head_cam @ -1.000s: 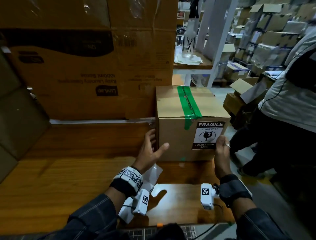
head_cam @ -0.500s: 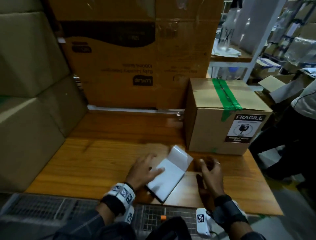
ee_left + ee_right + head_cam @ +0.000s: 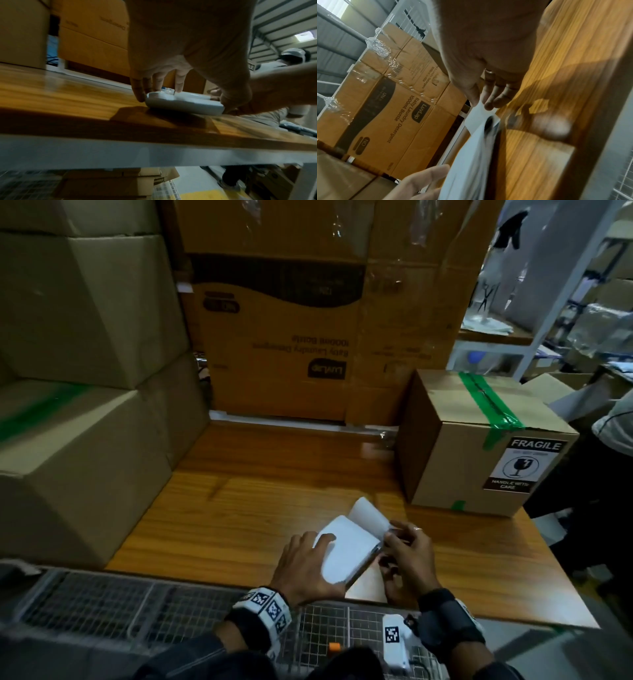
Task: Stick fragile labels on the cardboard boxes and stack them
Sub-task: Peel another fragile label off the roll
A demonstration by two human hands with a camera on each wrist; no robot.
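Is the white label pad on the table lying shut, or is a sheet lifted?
A sheet is lifted: the label pad's top sheet curls upward, pinched by the right hand.

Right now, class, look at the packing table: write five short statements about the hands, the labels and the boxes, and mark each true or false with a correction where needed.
1. The small box already bears a FRAGILE label. True.
2. Red tape seals that box. False: the tape is green.
3. The left hand rests on the white label pad. True.
4. The right hand grips the box. False: its fingers pinch a sheet at the pad's edge.
5. The pad lies on the box. False: it lies on the wooden table.
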